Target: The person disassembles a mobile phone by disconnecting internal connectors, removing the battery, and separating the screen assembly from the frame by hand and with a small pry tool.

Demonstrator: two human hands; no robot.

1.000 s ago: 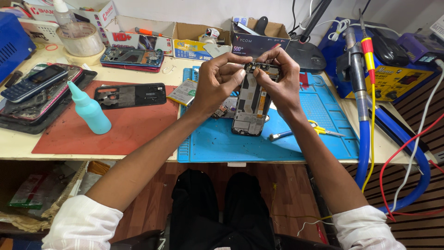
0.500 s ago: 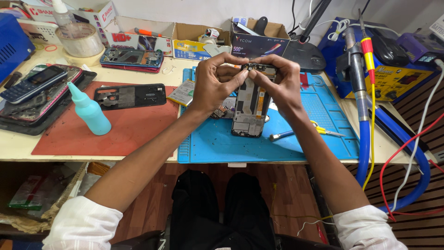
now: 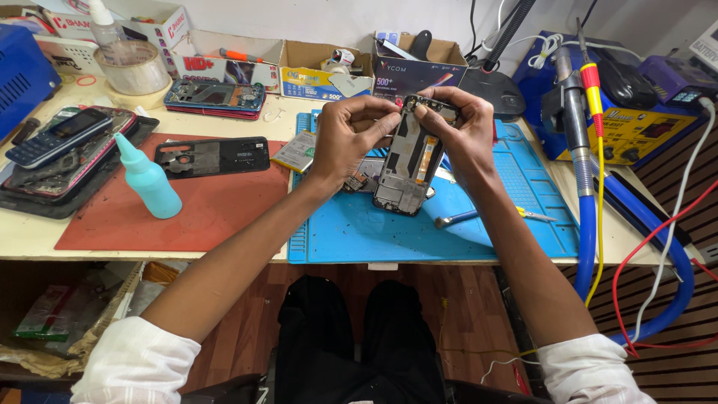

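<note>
I hold the opened phone frame [image 3: 407, 161] upright above the blue work mat [image 3: 516, 217], my left hand [image 3: 351, 138] and right hand [image 3: 460, 127] both pinching its top edge, each grip closed on it with the fingertips meeting at the top. Its lower end hangs just over the mat, close to the small loose parts [image 3: 357, 182] lying there, and the tweezers [image 3: 493, 215] rest on the mat to my right. Farther left on the bench [image 3: 30, 239], a black back cover [image 3: 213, 155] and a teal squeeze bottle [image 3: 148, 179] sit on the red mat [image 3: 217, 217].
</note>
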